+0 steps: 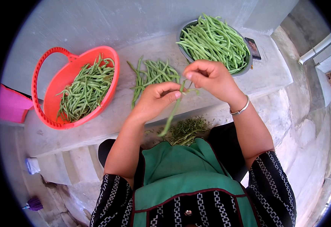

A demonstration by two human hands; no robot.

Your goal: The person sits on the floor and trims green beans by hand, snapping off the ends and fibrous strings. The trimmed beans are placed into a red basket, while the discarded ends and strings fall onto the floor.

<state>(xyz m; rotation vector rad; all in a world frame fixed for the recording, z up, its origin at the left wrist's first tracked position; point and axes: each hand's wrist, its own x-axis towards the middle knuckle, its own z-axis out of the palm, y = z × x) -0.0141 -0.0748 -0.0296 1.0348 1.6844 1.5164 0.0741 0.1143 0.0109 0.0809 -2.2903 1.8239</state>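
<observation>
Thumb and fingers of my left hand (153,100) are closed on a green bean (170,121), which hangs slanting toward my lap. At the bean's upper end, my right hand (215,81) pinches with thumb and forefinger; a thin strand shows below its fingertips. Just beyond my left hand lies a small pile of green beans (158,72) on the concrete ledge (265,78). To the far right, a metal basin (251,62) is heaped with bright green beans (214,41). Duller, partly browned beans (88,89) fill part of a red handled basket (55,82) at left.
Bean trimmings (188,130) lie in a heap below the ledge, between my knees. A phone (253,49) rests beside the basin. Behind the ledge rises a grey wall (142,22). Something pink (14,104) stands left of the basket, and a purple brush (35,204) is lower left.
</observation>
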